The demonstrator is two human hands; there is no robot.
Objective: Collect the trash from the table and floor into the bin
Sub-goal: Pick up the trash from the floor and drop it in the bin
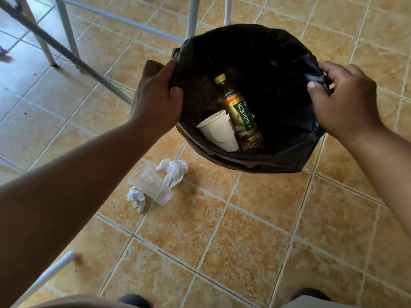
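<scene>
A bin lined with a black bag stands on the tiled floor. My left hand grips the bag's left rim and my right hand grips its right rim. Inside lie a green-labelled tea bottle and a white paper cup. On the floor, to the bin's lower left, lie a clear plastic cup on its side, a crumpled white plastic bag and a crumpled white tissue.
White metal table and chair legs stand behind the bin and at the far left. Another white leg slants at the lower left. My dark shoes show at the bottom edge.
</scene>
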